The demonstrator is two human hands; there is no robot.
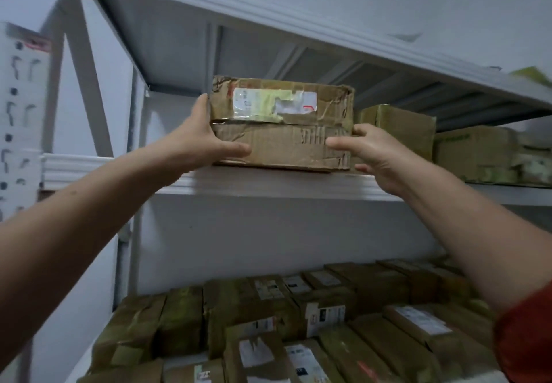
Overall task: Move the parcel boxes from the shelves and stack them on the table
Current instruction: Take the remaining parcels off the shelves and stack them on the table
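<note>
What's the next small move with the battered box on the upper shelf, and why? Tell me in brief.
Probably draw the battered box straight toward you off the upper shelf. The left hand and right hand hold its two ends, it rests at the shelf's front edge, and a neighbouring box stands close at its right, so pulling straight seems safest.

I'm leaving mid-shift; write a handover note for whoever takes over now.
Left hand grips the battered parcel box at its left end; right hand holds its right end.
It rests on the upper shelf.
More boxes stand to its right; the lower shelf is packed with parcels.
Table not in view; nothing visibly stacked.
Left: carry this box over, then the rest.
</note>
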